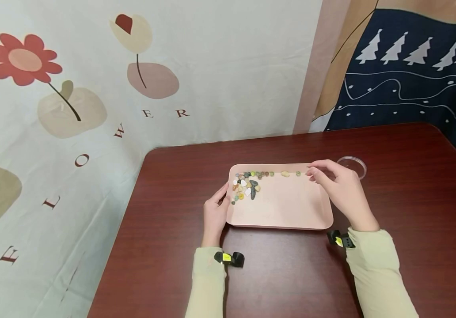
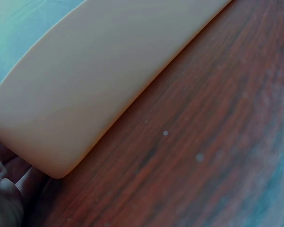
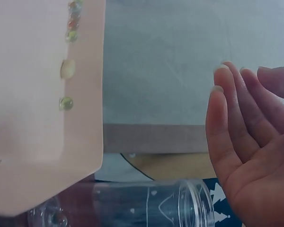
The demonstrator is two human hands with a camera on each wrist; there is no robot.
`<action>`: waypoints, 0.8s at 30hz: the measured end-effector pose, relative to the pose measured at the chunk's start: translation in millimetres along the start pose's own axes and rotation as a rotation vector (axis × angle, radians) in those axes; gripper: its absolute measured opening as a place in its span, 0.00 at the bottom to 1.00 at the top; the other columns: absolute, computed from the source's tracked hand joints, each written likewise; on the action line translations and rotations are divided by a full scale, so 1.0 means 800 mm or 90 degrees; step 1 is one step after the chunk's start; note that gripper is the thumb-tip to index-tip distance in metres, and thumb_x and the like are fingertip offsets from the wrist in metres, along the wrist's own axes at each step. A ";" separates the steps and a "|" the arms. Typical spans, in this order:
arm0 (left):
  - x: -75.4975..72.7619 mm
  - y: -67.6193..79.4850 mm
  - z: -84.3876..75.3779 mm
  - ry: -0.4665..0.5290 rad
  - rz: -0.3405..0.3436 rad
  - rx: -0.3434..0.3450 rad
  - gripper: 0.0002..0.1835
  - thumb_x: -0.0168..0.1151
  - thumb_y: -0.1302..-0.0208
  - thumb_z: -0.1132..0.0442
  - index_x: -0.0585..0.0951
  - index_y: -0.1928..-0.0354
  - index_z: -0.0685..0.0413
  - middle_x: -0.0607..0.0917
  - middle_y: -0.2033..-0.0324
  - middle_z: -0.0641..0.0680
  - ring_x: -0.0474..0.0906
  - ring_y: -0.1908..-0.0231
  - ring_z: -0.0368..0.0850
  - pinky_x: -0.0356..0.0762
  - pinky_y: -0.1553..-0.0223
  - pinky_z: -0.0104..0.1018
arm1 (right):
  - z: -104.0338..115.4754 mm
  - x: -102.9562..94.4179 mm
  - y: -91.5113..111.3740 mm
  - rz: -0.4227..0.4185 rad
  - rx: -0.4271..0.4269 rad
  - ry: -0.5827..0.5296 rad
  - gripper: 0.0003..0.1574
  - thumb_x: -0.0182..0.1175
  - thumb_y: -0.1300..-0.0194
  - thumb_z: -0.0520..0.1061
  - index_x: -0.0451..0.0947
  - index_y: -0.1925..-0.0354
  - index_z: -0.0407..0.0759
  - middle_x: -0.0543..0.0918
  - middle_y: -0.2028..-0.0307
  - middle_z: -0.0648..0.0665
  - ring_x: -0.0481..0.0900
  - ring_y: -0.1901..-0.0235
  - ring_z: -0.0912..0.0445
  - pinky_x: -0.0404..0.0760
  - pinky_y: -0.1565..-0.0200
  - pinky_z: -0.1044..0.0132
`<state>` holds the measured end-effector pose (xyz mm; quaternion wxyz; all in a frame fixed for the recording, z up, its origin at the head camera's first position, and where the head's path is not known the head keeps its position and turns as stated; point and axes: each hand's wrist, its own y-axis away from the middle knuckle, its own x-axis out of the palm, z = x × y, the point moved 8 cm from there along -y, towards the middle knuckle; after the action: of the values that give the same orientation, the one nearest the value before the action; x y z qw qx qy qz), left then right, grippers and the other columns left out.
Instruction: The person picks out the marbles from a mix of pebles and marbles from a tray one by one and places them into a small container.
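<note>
A pale pink tray (image 1: 287,212) lies on the table with several stones (image 1: 248,190) and glass marbles (image 1: 262,174) gathered at its left and along its back wall. My left hand (image 1: 215,216) holds the tray at its left side; in the left wrist view its fingers (image 2: 9,189) are at the tray's corner. Over the tray's back right corner is my right hand (image 1: 341,190), fingers loosely extended and nothing in them. Near its fingertips, a green marble (image 3: 66,103) and a cream stone (image 3: 67,69) sit by the back wall.
A clear plastic jar (image 3: 132,203) lies on its side beyond the tray's right end, partly hidden by the right hand in the head view. A dark red wood table (image 1: 172,247) carries everything. Behind it hang a flower-printed cloth (image 1: 228,66) and a navy tree-patterned cloth (image 1: 407,88).
</note>
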<state>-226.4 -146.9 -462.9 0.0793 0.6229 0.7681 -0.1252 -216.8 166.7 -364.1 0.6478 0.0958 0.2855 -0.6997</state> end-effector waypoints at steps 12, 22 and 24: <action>0.001 -0.008 0.026 0.009 -0.006 0.002 0.20 0.55 0.41 0.66 0.77 0.48 0.38 0.76 0.49 0.40 0.70 0.48 0.34 0.69 0.51 0.32 | -0.005 0.024 -0.023 0.084 0.053 0.072 0.21 0.53 0.41 0.62 0.74 0.54 0.53 0.82 0.65 0.49 0.80 0.69 0.56 0.78 0.65 0.62; 0.001 -0.010 0.026 0.001 -0.009 0.007 0.20 0.56 0.41 0.66 0.77 0.48 0.39 0.76 0.50 0.40 0.70 0.48 0.33 0.70 0.51 0.32 | -0.021 0.056 -0.045 0.127 0.072 0.093 0.16 0.53 0.38 0.52 0.74 0.52 0.51 0.81 0.63 0.47 0.79 0.67 0.54 0.75 0.64 0.60; 0.000 -0.010 0.027 0.001 -0.009 0.004 0.20 0.56 0.41 0.66 0.77 0.48 0.40 0.76 0.50 0.41 0.69 0.48 0.33 0.69 0.50 0.32 | -0.027 0.063 -0.049 0.135 0.084 0.087 0.16 0.52 0.37 0.50 0.73 0.51 0.50 0.80 0.61 0.46 0.79 0.66 0.54 0.75 0.63 0.59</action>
<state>-234.8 -154.8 -482.9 0.0758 0.6177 0.7722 -0.1277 -266.6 135.1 -396.1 0.6893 0.2154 0.2704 -0.6366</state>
